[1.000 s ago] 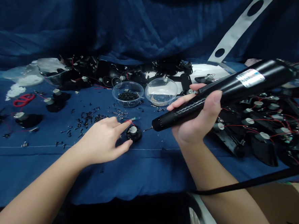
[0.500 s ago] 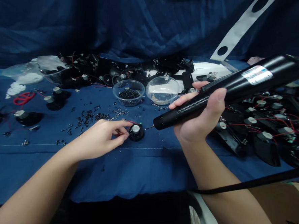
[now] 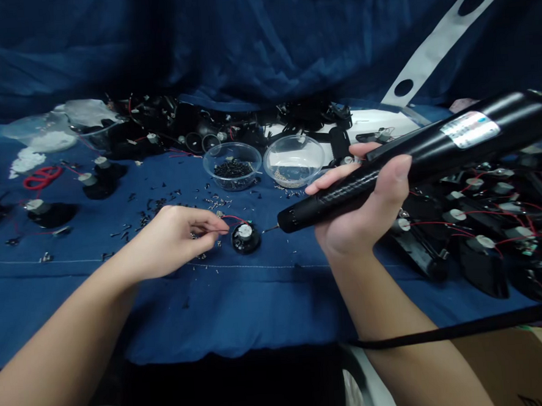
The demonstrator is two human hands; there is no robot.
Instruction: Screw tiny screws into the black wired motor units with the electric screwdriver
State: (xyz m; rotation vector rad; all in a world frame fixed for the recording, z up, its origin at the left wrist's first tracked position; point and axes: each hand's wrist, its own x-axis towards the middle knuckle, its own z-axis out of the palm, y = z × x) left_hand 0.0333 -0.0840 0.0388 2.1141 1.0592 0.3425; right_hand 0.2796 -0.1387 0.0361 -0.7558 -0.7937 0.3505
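Left hand (image 3: 170, 241), fingertips (image 3: 217, 228) pinched nearly shut on something too small to tell beside a red wire (image 3: 235, 218), lies just left of a round black housing (image 3: 245, 239); right hand (image 3: 360, 206) grips a black electric screwdriver (image 3: 460, 136), its long axis slanting from far right to near left, bit just right of the housing.

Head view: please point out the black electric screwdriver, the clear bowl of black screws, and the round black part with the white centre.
Black electric screwdriver (image 3: 433, 153), head view, on the black barrel.
Clear bowl of black screws (image 3: 233, 187), head view, on the bowl's front wall.
Round black part (image 3: 244, 231), head view, on its white centre.
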